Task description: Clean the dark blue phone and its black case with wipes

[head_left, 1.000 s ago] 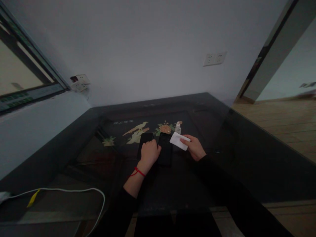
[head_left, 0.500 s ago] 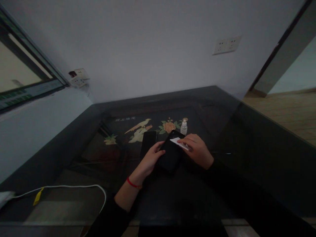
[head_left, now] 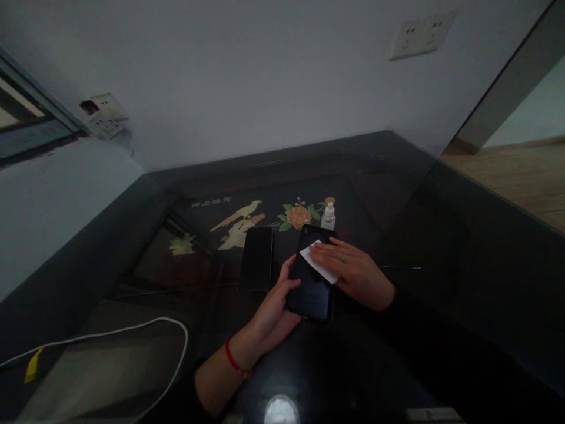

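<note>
My left hand (head_left: 276, 309) grips a black phone (head_left: 312, 288) from its left side and holds it slightly above the dark glass table (head_left: 424, 259). My right hand (head_left: 353, 272) lies with fingers flat over a white cloth (head_left: 318, 266) and presses it on the phone's upper part. A red string circles my left wrist. A second black phone (head_left: 256, 257) lies flat on the table just left of the held one. A small clear bottle with a white cap (head_left: 328, 217) stands upright behind the held phone.
Under the glass is a painted panel with a bird and flowers (head_left: 247, 219). A white cable (head_left: 132, 335) with a yellow tag loops at the near left. Wall sockets (head_left: 421, 34) are on the back wall, and a power strip (head_left: 103, 115) sits near the left window. Wooden floor (head_left: 516, 176) lies right.
My left hand has lifted the right-hand phone off the table and turned it toward me. My right hand has brought the white cloth from beside the phone onto its surface.
</note>
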Tool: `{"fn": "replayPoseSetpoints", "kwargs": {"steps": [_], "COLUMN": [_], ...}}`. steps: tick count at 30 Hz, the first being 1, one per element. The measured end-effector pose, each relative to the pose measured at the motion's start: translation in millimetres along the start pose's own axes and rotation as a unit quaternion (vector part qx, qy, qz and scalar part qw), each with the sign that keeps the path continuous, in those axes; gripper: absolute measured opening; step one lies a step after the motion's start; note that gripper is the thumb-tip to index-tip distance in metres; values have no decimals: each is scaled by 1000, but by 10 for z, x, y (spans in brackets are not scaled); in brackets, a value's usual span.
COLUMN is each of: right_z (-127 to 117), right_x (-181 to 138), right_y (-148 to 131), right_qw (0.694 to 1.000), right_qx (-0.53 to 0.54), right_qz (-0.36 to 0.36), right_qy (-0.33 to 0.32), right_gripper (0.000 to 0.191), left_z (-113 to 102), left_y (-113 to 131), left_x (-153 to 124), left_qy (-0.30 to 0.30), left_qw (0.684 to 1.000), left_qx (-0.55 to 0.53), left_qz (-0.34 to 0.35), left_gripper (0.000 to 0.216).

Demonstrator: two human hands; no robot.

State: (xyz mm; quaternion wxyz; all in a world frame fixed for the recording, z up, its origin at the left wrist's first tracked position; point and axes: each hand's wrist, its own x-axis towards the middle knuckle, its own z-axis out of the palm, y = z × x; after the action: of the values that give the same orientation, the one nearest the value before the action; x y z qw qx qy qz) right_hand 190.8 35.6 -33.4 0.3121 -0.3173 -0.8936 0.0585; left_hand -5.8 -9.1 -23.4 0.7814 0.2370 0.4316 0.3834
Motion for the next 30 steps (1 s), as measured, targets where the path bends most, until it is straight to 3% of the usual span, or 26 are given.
{"fn": "replayPoseSetpoints", "kwargs": {"steps": [3,10,12,16,21,26,30], "right_z": [-43,-283,-290,-251,-245,-219,-247], "right_x": [5,16,19,16,29,52,58], "right_y": [-52,-142,-125,-69,-61,-104,-62], "right_qw": [1000,960,965,988,989,987,984], "right_qx": [-19,-5,-6,-6,-52,-71,-101], "right_qz": [-5,122,98,3,-5,-113,-50], "right_qy": [21,252,244,155,140,87,140], "right_gripper": [43,43,45,48,48,37,40], "left_z": [3,10,9,-1,-20,-27,-24], "left_y": [30,64,50,24,20,27,28], "left_x": [-22,-119,-131,-128,-110,-107,-111], "left_qy": [-35,-130,-139,-147,-170,-155,-172], "left_qw": [999,988,987,985,980,982,979], "left_qx": [-35,-55,-46,-51,-79,-92,-94], "left_qz": [-19,-64,-73,-73,-68,-55,-52], "left_gripper": [67,73,73,73,68,66,59]}}
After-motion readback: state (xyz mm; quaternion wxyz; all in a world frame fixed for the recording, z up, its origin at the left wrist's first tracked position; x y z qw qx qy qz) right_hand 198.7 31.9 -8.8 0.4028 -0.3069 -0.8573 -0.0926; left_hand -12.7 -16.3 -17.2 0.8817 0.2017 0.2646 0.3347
